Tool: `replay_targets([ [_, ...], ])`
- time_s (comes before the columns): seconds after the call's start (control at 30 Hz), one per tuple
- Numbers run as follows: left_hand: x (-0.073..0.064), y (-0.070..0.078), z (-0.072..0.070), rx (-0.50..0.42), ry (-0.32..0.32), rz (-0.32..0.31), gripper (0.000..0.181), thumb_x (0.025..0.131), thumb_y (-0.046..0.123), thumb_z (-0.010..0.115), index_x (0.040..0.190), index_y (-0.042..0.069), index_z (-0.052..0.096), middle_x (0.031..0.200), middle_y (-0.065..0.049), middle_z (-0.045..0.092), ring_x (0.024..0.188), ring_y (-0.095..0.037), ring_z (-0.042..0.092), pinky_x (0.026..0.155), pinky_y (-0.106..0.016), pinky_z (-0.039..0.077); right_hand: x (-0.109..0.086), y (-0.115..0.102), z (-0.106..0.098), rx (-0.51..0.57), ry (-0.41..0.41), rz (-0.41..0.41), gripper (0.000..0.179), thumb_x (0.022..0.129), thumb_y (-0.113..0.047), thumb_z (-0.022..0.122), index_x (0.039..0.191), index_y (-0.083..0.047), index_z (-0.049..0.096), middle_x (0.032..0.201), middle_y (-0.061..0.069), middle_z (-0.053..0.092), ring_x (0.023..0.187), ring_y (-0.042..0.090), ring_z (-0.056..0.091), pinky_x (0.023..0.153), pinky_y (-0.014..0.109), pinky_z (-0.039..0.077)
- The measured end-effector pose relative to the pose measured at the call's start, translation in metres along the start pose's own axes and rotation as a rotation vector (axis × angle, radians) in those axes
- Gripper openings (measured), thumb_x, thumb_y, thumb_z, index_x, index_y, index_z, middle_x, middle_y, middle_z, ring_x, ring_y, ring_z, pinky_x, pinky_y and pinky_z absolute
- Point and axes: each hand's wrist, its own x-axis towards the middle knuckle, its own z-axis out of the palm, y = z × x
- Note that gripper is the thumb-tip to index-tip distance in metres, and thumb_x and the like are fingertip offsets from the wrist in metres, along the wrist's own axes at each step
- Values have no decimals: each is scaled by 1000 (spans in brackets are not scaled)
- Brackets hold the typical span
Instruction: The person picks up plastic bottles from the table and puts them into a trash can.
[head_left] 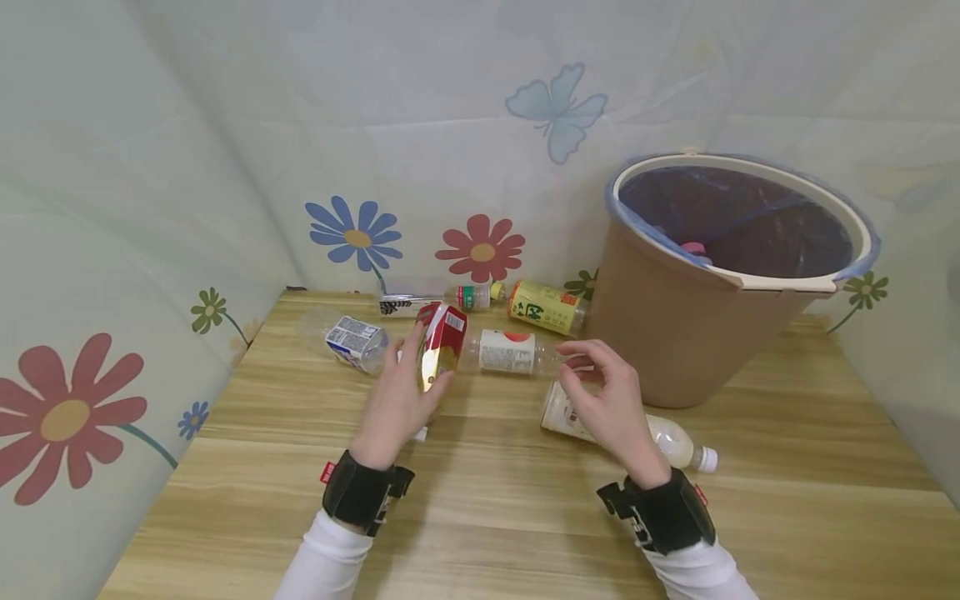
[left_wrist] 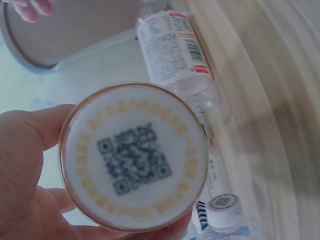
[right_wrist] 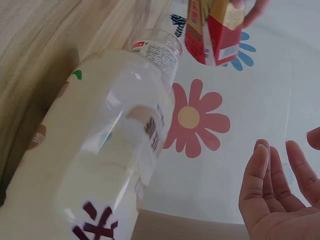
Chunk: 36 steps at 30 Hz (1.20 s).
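My left hand [head_left: 393, 408] grips a red and gold drink carton [head_left: 448, 337] with thumb and fingers on its sides, tilted over the table. In the left wrist view, a round white cap [left_wrist: 135, 160] with a QR code and gold lettering faces the camera between thumb and fingers. My right hand [head_left: 611, 400] hangs above a milky white bottle [head_left: 671, 442] lying on its side; its fingers are loosely bent and hold nothing. Between the hands lies a clear bottle with a white label [head_left: 507, 352]. Left of the carton lies another clear bottle with a blue and white label [head_left: 356, 342].
A tall brown bin [head_left: 663, 333] with a blue liner stands at the back right; a pink cap [head_left: 693, 248] shows inside. Along the back wall lie a yellow-labelled bottle [head_left: 547, 307] and a clear bottle with a green label band [head_left: 472, 296]. The wood-grain table [head_left: 480, 517] meets flower-printed sheeting.
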Motion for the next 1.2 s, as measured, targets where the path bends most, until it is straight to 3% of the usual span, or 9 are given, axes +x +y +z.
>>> replay_targets([
  [0.27, -1, 10, -5, -29, 54, 51, 78, 86, 40, 66, 149, 15, 27, 140, -21, 38, 109, -35, 52, 80, -52, 52, -1, 7, 1, 19, -12, 3, 21, 86, 2, 60, 106, -2, 65, 102, 13, 65, 88, 22, 61, 75, 28, 54],
  [0.6, -3, 17, -7, -87, 85, 61, 79, 85, 41, 66, 150, 20, 25, 143, -15, 35, 112, -31, 50, 84, -51, 51, -1, 13, 2, 30, -12, -12, 20, 87, 2, 59, 106, -2, 65, 102, 7, 65, 88, 24, 61, 74, 26, 55],
  [0.83, -4, 21, -8, -118, 96, 86, 78, 86, 42, 65, 150, 22, 25, 145, -13, 33, 116, -29, 47, 87, -52, 50, 0, 20, 4, 47, -13, -24, 21, 86, 3, 59, 107, -1, 65, 102, 11, 65, 88, 23, 61, 75, 21, 54],
  [1.07, -4, 28, -6, -203, 115, 164, 78, 86, 43, 65, 150, 23, 24, 147, -8, 33, 121, -25, 45, 92, -50, 47, 1, 19, 4, 49, -14, -15, 23, 85, 6, 59, 108, 2, 64, 103, 12, 65, 88, 26, 61, 75, 24, 54],
  [1.2, -7, 35, -2, -308, 88, 188, 79, 87, 45, 63, 150, 26, 21, 148, -5, 32, 120, -24, 45, 90, -48, 49, 0, 15, 4, 129, -44, -4, 31, 86, 9, 58, 117, 3, 59, 106, 18, 63, 91, 29, 61, 78, 24, 54],
])
